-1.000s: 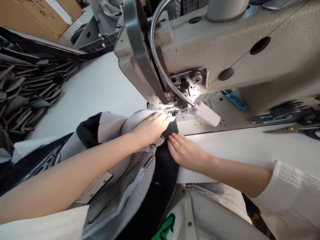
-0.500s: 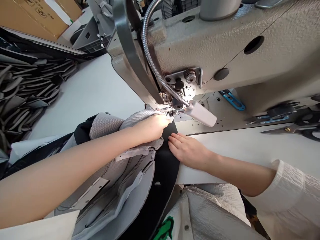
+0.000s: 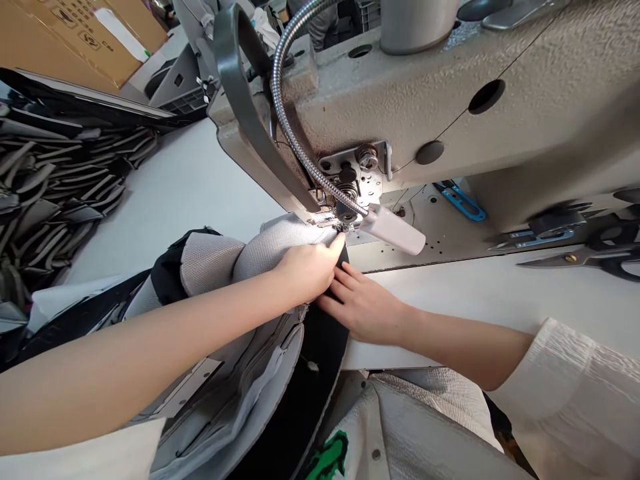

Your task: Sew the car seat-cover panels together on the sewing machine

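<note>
A grey mesh-fabric bag point(image 3: 273, 243), bunched and partly turned open, lies under the needle area of the sewing machine point(image 3: 420, 100). My left hand point(image 3: 309, 272) is closed on its edge just in front of the presser foot point(image 3: 345, 223), thumb pointing at the foot. A long black fabric strip point(image 3: 323, 340) runs along the bag's edge and curves down toward my lap. My right hand point(image 3: 367, 303) rests flat on that strip, fingers stretched out and reaching to my left hand. The needle tip is hidden behind the lamp and foot.
A white lamp head point(image 3: 395, 230) hangs beside the needle on a metal gooseneck. Blue thread snips point(image 3: 460, 200) lie on the machine bed, and black scissors point(image 3: 590, 259) on the right. Stacked grey-and-black pieces point(image 3: 55, 200) fill the left; a cardboard box point(image 3: 75, 47) stands behind.
My left hand has drawn back slightly from the presser foot, showing more of the grey fabric there. My right hand has slid left along the black strip, up against my left hand.
</note>
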